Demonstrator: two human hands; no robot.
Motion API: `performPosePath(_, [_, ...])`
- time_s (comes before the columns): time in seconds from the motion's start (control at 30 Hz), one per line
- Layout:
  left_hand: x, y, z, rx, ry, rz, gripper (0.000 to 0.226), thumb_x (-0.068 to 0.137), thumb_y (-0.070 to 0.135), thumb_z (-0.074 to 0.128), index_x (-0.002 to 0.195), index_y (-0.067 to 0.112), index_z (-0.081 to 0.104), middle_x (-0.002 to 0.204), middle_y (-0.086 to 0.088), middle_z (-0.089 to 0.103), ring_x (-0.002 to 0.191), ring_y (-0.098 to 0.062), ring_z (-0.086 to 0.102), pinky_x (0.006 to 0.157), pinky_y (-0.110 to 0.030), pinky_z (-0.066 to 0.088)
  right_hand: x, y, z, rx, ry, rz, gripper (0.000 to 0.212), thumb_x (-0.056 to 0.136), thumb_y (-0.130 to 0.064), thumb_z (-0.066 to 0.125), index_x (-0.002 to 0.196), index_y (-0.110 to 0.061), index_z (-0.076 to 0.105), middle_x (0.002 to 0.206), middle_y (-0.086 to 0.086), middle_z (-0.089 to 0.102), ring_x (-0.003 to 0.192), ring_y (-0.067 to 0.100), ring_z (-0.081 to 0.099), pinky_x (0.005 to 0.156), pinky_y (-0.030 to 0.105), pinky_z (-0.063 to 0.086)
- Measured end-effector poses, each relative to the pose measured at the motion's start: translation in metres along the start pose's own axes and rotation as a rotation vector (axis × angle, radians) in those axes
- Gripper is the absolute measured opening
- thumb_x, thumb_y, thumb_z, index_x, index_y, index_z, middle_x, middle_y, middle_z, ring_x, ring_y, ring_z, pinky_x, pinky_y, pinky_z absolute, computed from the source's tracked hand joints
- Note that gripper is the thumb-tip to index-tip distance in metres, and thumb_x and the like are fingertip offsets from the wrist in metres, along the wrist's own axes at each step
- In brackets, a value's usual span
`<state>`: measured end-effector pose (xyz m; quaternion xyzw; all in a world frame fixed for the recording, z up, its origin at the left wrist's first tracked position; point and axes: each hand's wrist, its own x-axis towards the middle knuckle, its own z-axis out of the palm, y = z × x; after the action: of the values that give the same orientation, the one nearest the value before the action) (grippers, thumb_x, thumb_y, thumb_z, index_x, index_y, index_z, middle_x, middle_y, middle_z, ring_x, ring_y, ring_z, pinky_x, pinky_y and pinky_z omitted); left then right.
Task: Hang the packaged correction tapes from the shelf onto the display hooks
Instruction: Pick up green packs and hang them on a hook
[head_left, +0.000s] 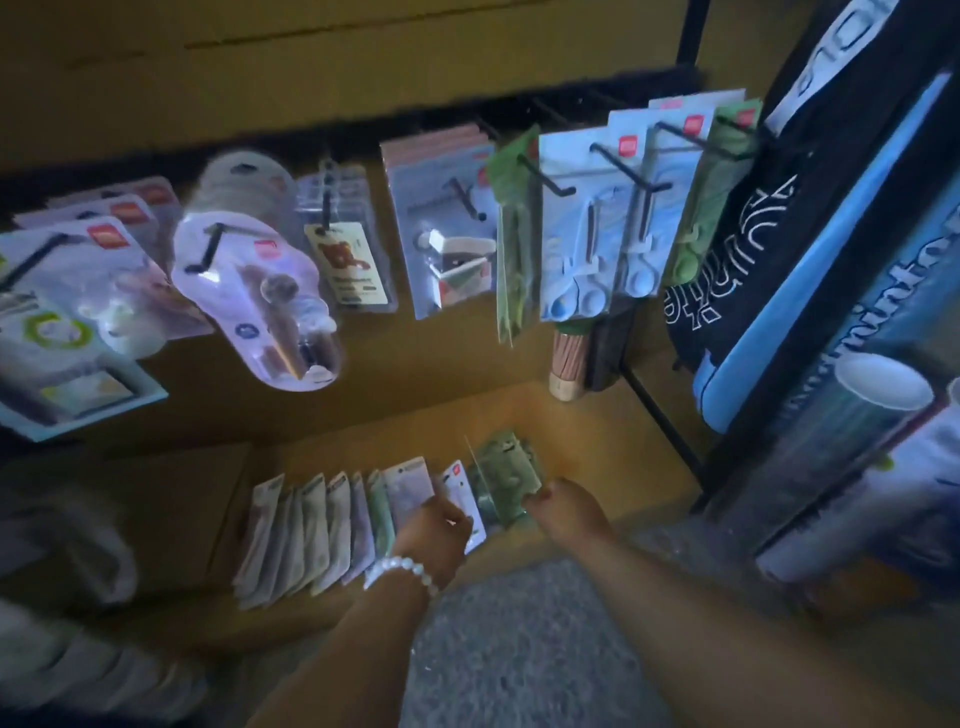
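A row of packaged correction tapes (311, 530) stands on edge on the low wooden shelf (613, 457). My left hand (434, 530), with a pearl bracelet at the wrist, grips a pale blue pack (410, 488) at the row's right end. My right hand (569, 512) pinches a green pack (506, 480) just right of it, tilted up off the shelf. Above, black display hooks (545, 174) carry hanging green and blue packs (576, 234). The picture is dim and blurred.
Other hanging goods fill the hooks to the left: a clear blister pack (260, 301), a bear tag (348, 260) and white items (452, 254). A pencil bundle (569, 358) stands below the hooks. A dark rack with blue packaging (810, 260) stands on the right. Grey carpet (519, 649) lies below.
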<state>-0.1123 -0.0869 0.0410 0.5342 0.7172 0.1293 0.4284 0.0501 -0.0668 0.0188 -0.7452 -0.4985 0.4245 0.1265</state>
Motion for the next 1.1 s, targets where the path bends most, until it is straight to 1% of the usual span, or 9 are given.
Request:
performPosePath(0.2, [0.048,-0.033,0.023,-0.085,0.050,-0.030,0.008,0.097,0.015,0.052,0.090,0.018,0.055,0.106,-0.020,0.071,0.101,-0.040,0.069,0.091,-0.050,0.056,0.047,-0.002,0.055,-0.099,-0.030,-0.012,0.036,0.086,-0.038,0.055,0.105,-0.010,0.069,0.111,0.015,0.067,0.103,0.029,0.063,0.073,0.027,0.042])
performPosePath(0.37, [0.071,-0.049,0.038,-0.160,0.046,-0.044,0.010,0.098,0.017,0.050,0.091,0.020,0.054,0.106,-0.018,0.070,0.101,-0.040,0.068,0.092,-0.052,0.056,0.061,-0.003,0.071,-0.258,0.095,-0.050,0.029,0.093,-0.024,0.048,0.108,-0.010,0.068,0.113,0.013,0.067,0.107,0.031,0.062,0.084,0.031,0.048])
performPosePath(0.53, [0.073,-0.036,0.039,-0.335,0.063,-0.097,0.019,0.099,0.013,0.050,0.082,0.021,0.051,0.093,-0.008,0.064,0.094,-0.035,0.068,0.093,-0.051,0.056,0.054,0.001,0.053,-0.276,0.287,-0.056,0.031,0.100,-0.022,0.035,0.106,-0.012,0.064,0.107,0.011,0.068,0.100,0.030,0.063,0.074,0.030,0.045])
performPosePath(0.67, [0.073,-0.018,0.038,-0.656,0.024,-0.163,0.011,0.101,0.009,0.048,0.092,0.006,0.053,0.094,-0.017,0.063,0.079,-0.027,0.063,0.074,-0.042,0.055,0.042,0.004,0.044,0.060,0.404,-0.101,0.035,0.101,-0.026,0.036,0.110,-0.007,0.064,0.099,0.015,0.069,0.093,0.032,0.063,0.072,0.035,0.047])
performPosePath(0.77, [0.081,-0.015,0.044,-0.771,0.031,-0.143,0.041,0.087,0.039,0.069,0.101,0.001,0.066,0.103,-0.020,0.074,0.091,-0.034,0.072,0.084,-0.051,0.059,0.036,0.001,0.047,0.525,0.276,-0.070,0.031,0.099,-0.022,0.044,0.085,-0.003,0.066,0.073,0.013,0.065,0.069,0.027,0.063,0.066,0.040,0.052])
performPosePath(0.87, [0.083,-0.014,0.045,-0.906,0.041,-0.196,0.063,0.064,0.053,0.082,0.104,0.006,0.070,0.098,-0.015,0.078,0.093,-0.035,0.075,0.090,-0.052,0.057,0.032,-0.001,0.051,0.712,0.093,-0.015,0.039,0.100,-0.022,0.045,0.068,-0.008,0.062,0.046,0.000,0.057,0.039,0.010,0.053,0.042,0.020,0.041])
performPosePath(0.93, [0.089,-0.019,0.046,-0.971,0.074,-0.233,0.069,0.059,0.048,0.087,0.108,0.003,0.068,0.101,-0.016,0.077,0.094,-0.035,0.074,0.092,-0.054,0.057,0.036,0.000,0.051,0.635,0.128,-0.008,0.044,0.100,-0.031,0.042,0.075,-0.003,0.064,0.058,0.009,0.064,0.050,0.016,0.057,0.050,0.021,0.040])
performPosePath(1.03, [0.097,-0.032,0.048,-0.959,0.118,-0.226,0.109,0.035,0.061,0.090,0.124,0.006,0.060,0.113,-0.013,0.073,0.102,-0.035,0.071,0.091,-0.054,0.057,0.059,0.011,0.045,0.357,0.314,0.038,0.037,0.099,-0.031,0.040,0.095,-0.001,0.062,0.095,0.019,0.066,0.084,0.030,0.059,0.065,0.029,0.036])
performPosePath(1.1, [0.098,-0.037,0.045,-0.947,0.106,-0.205,0.108,0.034,0.061,0.088,0.123,0.007,0.058,0.113,-0.013,0.072,0.103,-0.036,0.070,0.089,-0.055,0.058,0.079,0.018,0.040,0.191,0.300,0.094,0.030,0.098,-0.026,0.041,0.104,-0.003,0.059,0.109,0.018,0.063,0.099,0.032,0.059,0.070,0.028,0.036])
